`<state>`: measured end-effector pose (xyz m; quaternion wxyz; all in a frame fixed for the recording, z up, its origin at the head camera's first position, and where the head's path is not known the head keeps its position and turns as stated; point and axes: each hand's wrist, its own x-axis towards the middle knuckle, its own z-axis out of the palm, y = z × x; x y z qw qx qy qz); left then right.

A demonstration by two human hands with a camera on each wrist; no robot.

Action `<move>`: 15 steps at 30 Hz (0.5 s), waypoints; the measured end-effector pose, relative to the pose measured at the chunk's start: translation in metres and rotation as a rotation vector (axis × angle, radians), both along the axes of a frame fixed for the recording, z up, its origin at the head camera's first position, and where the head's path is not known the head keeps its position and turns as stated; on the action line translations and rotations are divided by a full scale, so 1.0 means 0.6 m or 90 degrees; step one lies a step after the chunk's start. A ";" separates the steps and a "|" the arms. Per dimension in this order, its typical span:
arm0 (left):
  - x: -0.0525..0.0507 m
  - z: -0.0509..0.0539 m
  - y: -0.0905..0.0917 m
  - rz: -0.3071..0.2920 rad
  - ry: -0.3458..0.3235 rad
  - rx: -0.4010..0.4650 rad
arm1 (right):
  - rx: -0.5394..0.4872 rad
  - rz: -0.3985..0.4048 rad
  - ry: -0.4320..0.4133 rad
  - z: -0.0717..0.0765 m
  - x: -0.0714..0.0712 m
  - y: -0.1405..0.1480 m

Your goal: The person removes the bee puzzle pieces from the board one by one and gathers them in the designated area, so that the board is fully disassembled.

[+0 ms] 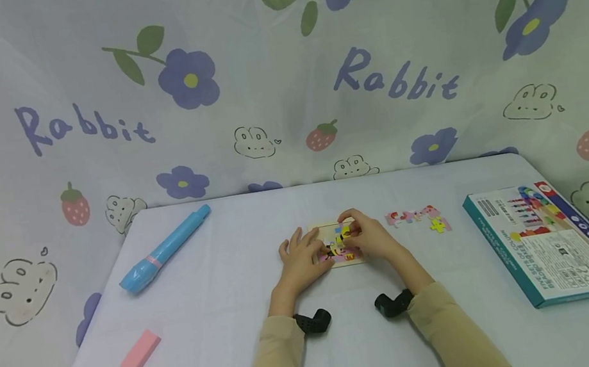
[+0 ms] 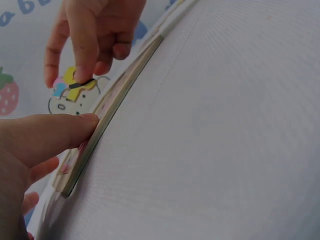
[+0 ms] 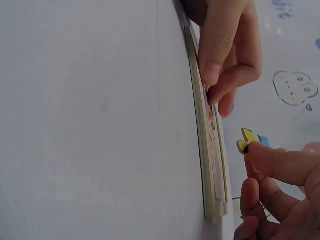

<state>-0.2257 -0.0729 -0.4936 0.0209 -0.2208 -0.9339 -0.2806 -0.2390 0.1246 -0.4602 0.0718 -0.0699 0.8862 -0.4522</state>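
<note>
A small puzzle board [image 1: 347,263] lies flat on the table between both hands, with colourful pieces in it. The left hand [image 1: 301,265] rests on its left part; in the left wrist view that thumb presses the board's edge [image 2: 114,106]. Held above the board, a yellow, black and blue puzzle piece [image 3: 245,142] is pinched between thumb and fingers of the right hand [image 3: 285,182]. In the left wrist view the right hand [image 2: 95,35] grips this piece [image 2: 77,91] from above. Fingers hide part of the board in the head view.
Several loose pink pieces [image 1: 408,216] and a yellow piece [image 1: 437,225] lie right of the board. Farther right is a flat teal-edged box [image 1: 560,249]. On the left are a blue microphone-shaped object [image 1: 170,246] and a pink block [image 1: 141,352]. A printed curtain [image 1: 255,86] hangs behind.
</note>
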 end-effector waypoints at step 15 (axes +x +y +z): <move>0.001 0.000 -0.002 -0.011 0.013 0.033 | -0.038 -0.101 -0.031 -0.005 0.018 0.082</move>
